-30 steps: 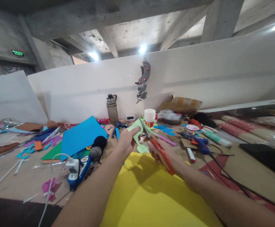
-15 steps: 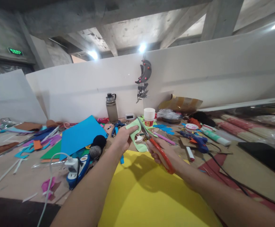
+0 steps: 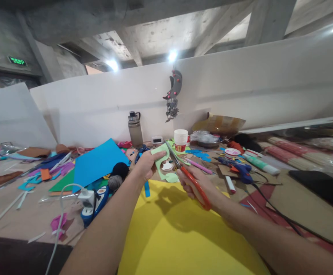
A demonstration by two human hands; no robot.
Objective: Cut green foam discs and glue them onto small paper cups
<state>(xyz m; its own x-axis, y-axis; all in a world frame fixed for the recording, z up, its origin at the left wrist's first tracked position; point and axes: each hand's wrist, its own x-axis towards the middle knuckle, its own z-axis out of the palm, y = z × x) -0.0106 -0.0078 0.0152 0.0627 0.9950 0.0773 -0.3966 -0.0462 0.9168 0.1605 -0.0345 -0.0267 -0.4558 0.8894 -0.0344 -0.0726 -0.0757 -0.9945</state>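
My left hand [image 3: 146, 165] pinches a light green foam piece [image 3: 161, 163] and holds it up over the table. My right hand [image 3: 194, 182] grips orange-handled scissors [image 3: 188, 178], whose blades reach up into the green piece near its right edge. A rounded lobe of the green piece hangs down at the bottom. Both hands hover above a large yellow foam sheet [image 3: 183, 236] that lies nearest to me.
Blue foam sheet [image 3: 97, 162], balls of yarn [image 3: 117, 175] and a white plug with cable [image 3: 86, 196] lie left. Grey water bottle [image 3: 134, 130] and paper cups [image 3: 180, 139] stand by the white wall. A blue glue gun [image 3: 238, 170] with a black cord lies right.
The green piece has turned slightly in my left hand and the scissors have shifted a little along its edge. Both hands stay in nearly the same place.
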